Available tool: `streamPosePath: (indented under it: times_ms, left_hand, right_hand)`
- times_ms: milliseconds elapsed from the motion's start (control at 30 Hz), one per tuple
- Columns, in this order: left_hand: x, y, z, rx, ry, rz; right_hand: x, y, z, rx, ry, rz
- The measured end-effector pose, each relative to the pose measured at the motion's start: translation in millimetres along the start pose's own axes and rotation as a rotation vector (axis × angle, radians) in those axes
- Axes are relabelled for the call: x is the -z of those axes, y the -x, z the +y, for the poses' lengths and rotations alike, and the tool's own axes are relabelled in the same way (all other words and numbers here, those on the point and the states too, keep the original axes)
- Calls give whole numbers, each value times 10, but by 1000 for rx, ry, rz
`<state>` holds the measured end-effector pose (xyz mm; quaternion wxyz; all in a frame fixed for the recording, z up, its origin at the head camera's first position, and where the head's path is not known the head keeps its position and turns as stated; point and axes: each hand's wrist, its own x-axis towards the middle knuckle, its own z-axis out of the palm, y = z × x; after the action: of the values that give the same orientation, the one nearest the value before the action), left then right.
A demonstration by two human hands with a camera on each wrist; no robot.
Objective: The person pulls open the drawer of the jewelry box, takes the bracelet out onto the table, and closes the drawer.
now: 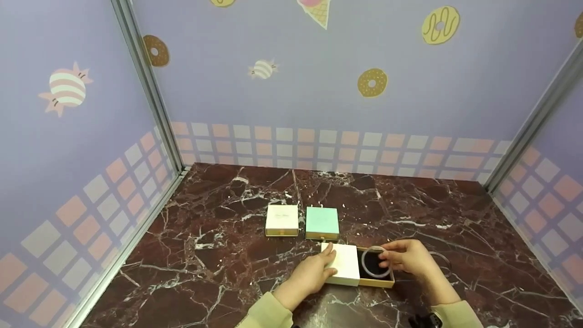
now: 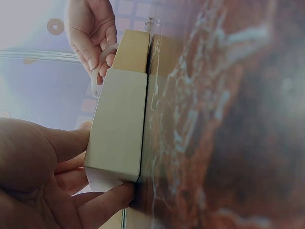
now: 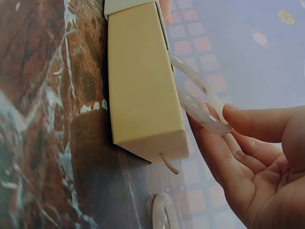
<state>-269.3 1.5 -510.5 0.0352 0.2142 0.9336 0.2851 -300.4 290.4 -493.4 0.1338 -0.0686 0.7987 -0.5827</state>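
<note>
My left hand (image 1: 312, 273) grips the white sleeve (image 1: 344, 262) of a slide-out gift box, thumb on one side and fingers round its end. The box's yellow drawer (image 3: 143, 81) is pulled out to the right, showing a black inside and a short cord on its end. Between the thumb and fingers of my right hand (image 1: 407, 259) is a translucent white bangle (image 3: 205, 119). It is tilted over the drawer, its lower edge dipping at the drawer's rim. Another pale bangle (image 3: 164, 210) lies on the table to the right, partly hidden behind my right hand in the head view.
Farther back on the dark red marbled table (image 1: 227, 255) stand a cream box (image 1: 282, 217) and a mint green box (image 1: 322, 221), side by side and closed. Patterned lilac panels (image 1: 291, 100) enclose the back and both sides.
</note>
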Motion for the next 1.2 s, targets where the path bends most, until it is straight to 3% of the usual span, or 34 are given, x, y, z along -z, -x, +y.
streamPosePath:
  times_ms: [533, 800, 1200]
  left_hand:
    - [4, 11, -2, 10, -13, -15]
    - [11, 15, 7, 5, -40, -5]
    - [12, 14, 14, 11, 10, -6]
  right_hand:
    - [33, 1, 44, -11, -91, -25]
    - [97, 39, 1, 3, -78, -10]
    - [234, 81, -43, -6, -64, 30]
